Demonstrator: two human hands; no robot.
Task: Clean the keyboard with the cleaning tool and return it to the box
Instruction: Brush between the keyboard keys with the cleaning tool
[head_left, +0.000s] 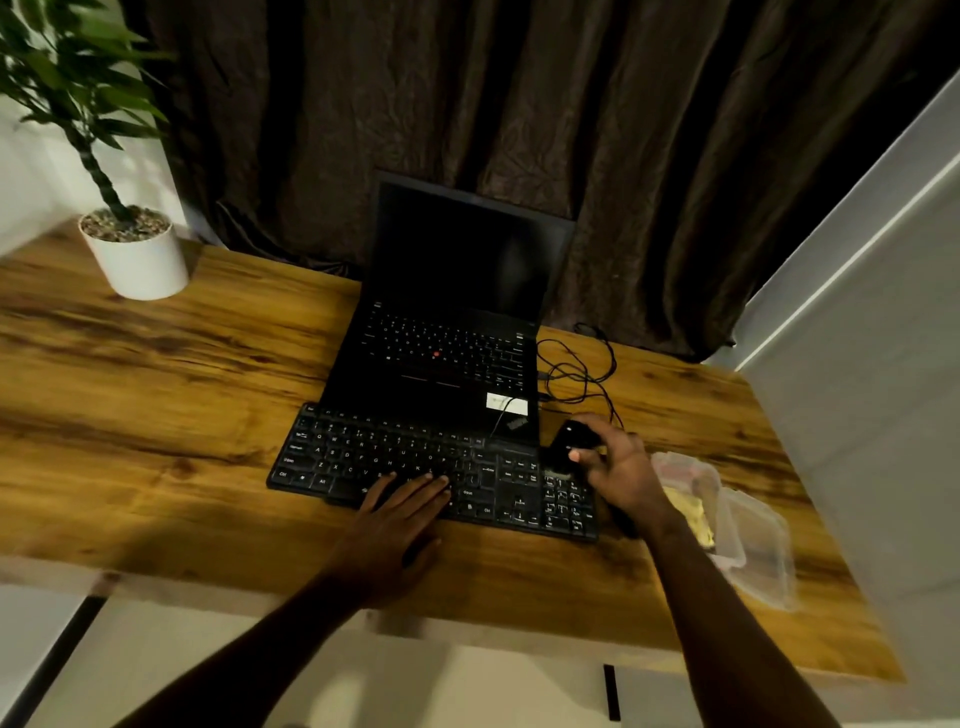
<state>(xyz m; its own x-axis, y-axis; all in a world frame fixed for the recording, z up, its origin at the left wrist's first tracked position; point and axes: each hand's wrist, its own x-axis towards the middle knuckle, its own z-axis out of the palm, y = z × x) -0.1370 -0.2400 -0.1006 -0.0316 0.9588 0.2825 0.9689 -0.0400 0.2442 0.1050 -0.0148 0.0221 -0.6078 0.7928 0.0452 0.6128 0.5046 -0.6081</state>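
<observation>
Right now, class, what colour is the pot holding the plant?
White, with no pattern. The pot shows best in the head view.

Black keyboard (363, 447) lying flat, clear plastic box (737, 540) near its right end

I note a desk (156, 415) with a curtain (519, 104) behind its far edge. A laptop (441, 353) stands open at the middle rear. A keyboard (363, 452) lies directly before it, against its front. A plant pot (137, 260) sits at the far left corner, well apart. A mouse (569, 441) lies just right of the keyboard, gripped by the right hand (623, 473). A cable (576, 369) is coiled behind the mouse. The left hand (400, 514) rests on the keyboard's near edge. A box (691, 499) lies near the desk's right edge.
</observation>
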